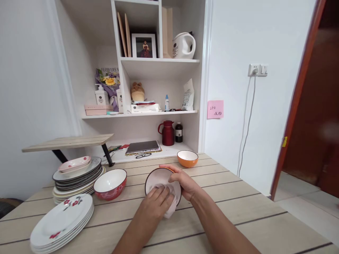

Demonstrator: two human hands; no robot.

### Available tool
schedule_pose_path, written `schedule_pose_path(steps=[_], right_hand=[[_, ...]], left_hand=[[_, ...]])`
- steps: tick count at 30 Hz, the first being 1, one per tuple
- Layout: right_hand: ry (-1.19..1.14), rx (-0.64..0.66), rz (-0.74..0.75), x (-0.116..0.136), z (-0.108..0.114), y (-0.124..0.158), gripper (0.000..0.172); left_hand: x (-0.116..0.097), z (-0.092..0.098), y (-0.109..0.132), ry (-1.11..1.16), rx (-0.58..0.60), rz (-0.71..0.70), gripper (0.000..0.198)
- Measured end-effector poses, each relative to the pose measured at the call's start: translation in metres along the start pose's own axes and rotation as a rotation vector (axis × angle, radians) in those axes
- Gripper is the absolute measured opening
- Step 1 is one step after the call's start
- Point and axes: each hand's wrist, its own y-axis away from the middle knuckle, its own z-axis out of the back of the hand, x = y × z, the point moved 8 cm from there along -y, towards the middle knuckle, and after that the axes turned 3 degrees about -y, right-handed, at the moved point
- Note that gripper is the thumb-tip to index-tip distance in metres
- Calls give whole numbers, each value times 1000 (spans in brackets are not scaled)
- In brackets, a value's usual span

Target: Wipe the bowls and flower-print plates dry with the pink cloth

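My right hand (182,181) grips the rim of a white bowl with a dark edge (159,176), tilting it toward me above the wooden table (238,211). My left hand (159,201) presses a white cloth (171,208) into the bowl's inside, its fingers curled over the cloth. A red bowl with a white inside (110,183) stands just left of my hands. An orange bowl (187,158) sits behind them near the table's far edge.
A stack of white flowered plates (62,222) lies at the near left. Behind it stands a taller pile of mixed plates (76,176) topped by a pink dish. A shelf unit (159,60) rises beyond the table, holding a red jug (167,133).
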Motion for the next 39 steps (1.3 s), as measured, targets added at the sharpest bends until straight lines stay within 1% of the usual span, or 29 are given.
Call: schedule_pose_path(steps=[3, 8, 9, 11, 13, 14, 17, 18, 20, 22, 24, 27, 30, 33, 37, 39], right_hand=[[68, 56, -55, 5, 7, 4, 61], [84, 126, -71, 9, 6, 9, 51], [68, 133, -65, 10, 4, 9, 52], [9, 147, -38, 11, 1, 9, 59], [-71, 167, -10, 10, -4, 8, 68], [-112, 179, 8, 9, -8, 7, 69], [-180, 219, 51, 2, -23, 7, 67], [-175, 220, 56, -2, -28, 7, 66], [-139, 192, 53, -9, -35, 9, 70], [-118, 135, 42, -15, -38, 11, 75], [-138, 82, 39, -16, -39, 12, 77], [-183, 12, 57, -15, -35, 12, 73], [-161, -39, 56, -16, -29, 8, 65], [-87, -27, 40, -13, -22, 6, 60], [25, 14, 12, -3, -13, 8, 63], [63, 40, 5, 3, -11, 10, 64]], left_hand=[[-2, 1, 1, 29, 28, -54, 33], [-7, 4, 0, -22, -17, -63, 32], [-8, 6, 1, -41, -35, -55, 31], [-6, 10, 1, -76, -78, -26, 31], [-2, 15, 2, -111, -134, 41, 33], [2, 17, 3, -126, -160, 94, 34], [15, 18, 7, -144, -201, 280, 36], [17, 17, 9, -141, -205, 319, 36], [19, 17, 10, -138, -220, 343, 35], [17, 19, 9, -147, -242, 325, 34], [14, 21, 8, -156, -248, 302, 36], [11, 20, 4, -158, -220, 289, 39], [10, 17, 2, -149, -200, 300, 41], [10, 13, 1, -135, -176, 276, 41], [10, 8, 1, -93, -120, 149, 40], [11, 8, 2, -64, -98, 115, 39]])
